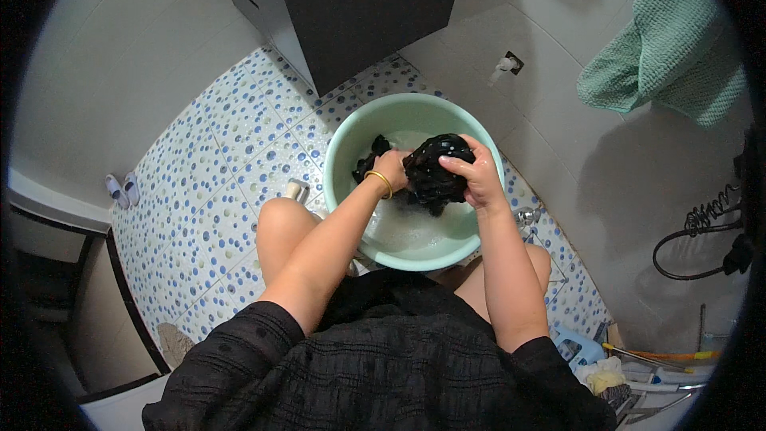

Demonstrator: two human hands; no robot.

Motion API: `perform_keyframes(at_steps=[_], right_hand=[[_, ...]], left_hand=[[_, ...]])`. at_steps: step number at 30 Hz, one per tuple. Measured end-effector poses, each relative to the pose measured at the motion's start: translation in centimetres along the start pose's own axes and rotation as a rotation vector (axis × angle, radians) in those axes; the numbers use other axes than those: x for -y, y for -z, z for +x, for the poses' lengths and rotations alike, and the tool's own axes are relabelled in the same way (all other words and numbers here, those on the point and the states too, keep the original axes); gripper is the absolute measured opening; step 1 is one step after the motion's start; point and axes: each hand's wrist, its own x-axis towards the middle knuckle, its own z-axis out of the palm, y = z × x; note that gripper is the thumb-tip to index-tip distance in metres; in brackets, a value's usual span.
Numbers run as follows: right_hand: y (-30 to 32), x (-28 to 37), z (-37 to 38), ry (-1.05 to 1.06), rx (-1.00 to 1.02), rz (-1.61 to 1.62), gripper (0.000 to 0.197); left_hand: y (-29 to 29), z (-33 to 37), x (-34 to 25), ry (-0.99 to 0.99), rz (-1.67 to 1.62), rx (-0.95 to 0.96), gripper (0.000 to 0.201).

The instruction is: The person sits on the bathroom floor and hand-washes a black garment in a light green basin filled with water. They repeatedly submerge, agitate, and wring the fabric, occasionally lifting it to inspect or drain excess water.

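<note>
A round pale green basin [418,261] stands on the floor between my knees, with cloudy water in its bottom. Over the water, my right hand [482,179] grips a bunched, wet black cloth [436,174], its thumb across the top and small suds on the surface. My left hand [389,169], with a gold bangle at the wrist, is closed on the left side of the same cloth; its fingertips are hidden. More black fabric [369,161] trails into the water left of that hand. What kind of garment it is, I cannot tell.
A dark cabinet [367,12] stands beyond the basin. Along the right wall hang a green towel [662,48] and a coiled black cord [710,211]. A metal floor fitting [527,217] is by the basin's right. Slippers [122,190] lie far left; a blue jug [576,347] sits lower right.
</note>
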Motion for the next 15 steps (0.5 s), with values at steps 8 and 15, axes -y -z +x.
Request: perform_keyframes(at_steps=[8, 15], right_hand=[[5.2, -0.4, 1.1, 0.049, -0.279, 0.153, 0.020], [7.3, -9.5, 3.3, -0.256, -0.537, -1.184, 0.062]], left_hand=[[5.3, -0.9, -3.8, 0.044, -0.479, 0.036, 0.044], [2.0, 0.6, 2.1, 0.209, -0.581, -0.132, 0.093]])
